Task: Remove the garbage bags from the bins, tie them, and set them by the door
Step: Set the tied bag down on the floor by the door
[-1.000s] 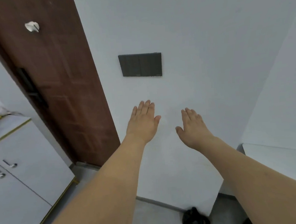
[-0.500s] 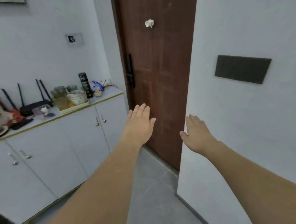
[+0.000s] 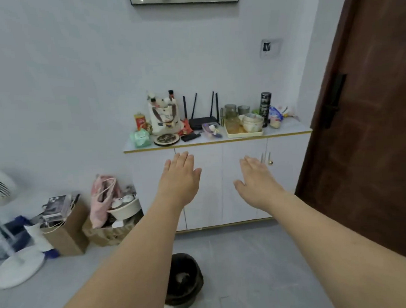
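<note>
A small round bin lined with a black garbage bag (image 3: 183,281) stands on the grey floor, low in the middle, partly hidden behind my left forearm. My left hand (image 3: 179,179) and my right hand (image 3: 256,176) are both stretched forward at about waist height, palms down, fingers apart, holding nothing. They hover well above and beyond the bin, in front of the white cabinet (image 3: 221,184). The dark brown door (image 3: 374,142) fills the right side.
The cabinet top carries a router, bowls, jars, a tray and a tote bag. To the left on the floor are a paper bag (image 3: 66,229), boxes with a pink bag (image 3: 104,199), and a white fan (image 3: 15,265).
My view has swung left, from the wall beside the door to the cabinet and floor. The bin has come into sight. Both hands stay outstretched and empty.
</note>
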The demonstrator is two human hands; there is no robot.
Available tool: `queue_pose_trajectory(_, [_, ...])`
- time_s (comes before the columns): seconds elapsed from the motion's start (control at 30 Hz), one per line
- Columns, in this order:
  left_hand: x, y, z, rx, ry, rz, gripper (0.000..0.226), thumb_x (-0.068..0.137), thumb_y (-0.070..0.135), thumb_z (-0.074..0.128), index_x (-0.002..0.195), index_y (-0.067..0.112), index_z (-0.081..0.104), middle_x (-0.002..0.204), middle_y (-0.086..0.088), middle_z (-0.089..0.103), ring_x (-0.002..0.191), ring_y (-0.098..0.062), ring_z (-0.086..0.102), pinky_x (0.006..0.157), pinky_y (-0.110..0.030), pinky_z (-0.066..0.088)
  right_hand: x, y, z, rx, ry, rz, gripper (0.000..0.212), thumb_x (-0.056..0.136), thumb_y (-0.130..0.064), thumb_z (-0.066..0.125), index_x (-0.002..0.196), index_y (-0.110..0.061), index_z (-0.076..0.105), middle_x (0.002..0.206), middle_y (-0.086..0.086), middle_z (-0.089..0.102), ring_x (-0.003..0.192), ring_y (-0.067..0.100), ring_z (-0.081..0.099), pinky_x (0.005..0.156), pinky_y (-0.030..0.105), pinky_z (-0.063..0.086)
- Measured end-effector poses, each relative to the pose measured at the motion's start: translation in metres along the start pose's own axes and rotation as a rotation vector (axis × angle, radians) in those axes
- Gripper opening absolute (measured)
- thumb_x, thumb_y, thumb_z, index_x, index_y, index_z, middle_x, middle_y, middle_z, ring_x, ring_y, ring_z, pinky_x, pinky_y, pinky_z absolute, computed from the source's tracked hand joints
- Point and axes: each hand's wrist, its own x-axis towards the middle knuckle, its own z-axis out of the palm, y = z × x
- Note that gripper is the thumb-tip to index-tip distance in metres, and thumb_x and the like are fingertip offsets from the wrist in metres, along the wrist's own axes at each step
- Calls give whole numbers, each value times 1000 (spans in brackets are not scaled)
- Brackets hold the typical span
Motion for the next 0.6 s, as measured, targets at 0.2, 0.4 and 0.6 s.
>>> queue_pose_trajectory(0.2, [6,-131,7,21,-6,-114,53,104,36,27,149,9,27,159,-9,22,147,-27,15,120,-45,12,69,-102,52,48,-44,-108,66,100,-32,34,154,-8,5,163,9,0,150,23,-2,122,39,2])
queue_pose_trajectory(0.4, [30,-183,38,-4,-64,-149,53,104,36,29,149,8,28,159,-9,23,147,-26,16,119,-46,13,122,-114,96,13,-154,-84,66,100,-32,33,154,-7,5,163,11,0,150,24,-2,122,39,2])
queue_pose_trajectory(0.6, [58,-219,79,-19,-88,-232,53,103,36,30,148,8,33,157,-10,29,145,-28,22,119,-46,17,175,-98,145,39,-242,-35,65,101,-32,32,154,-6,5,163,12,1,150,24,-1,122,37,1])
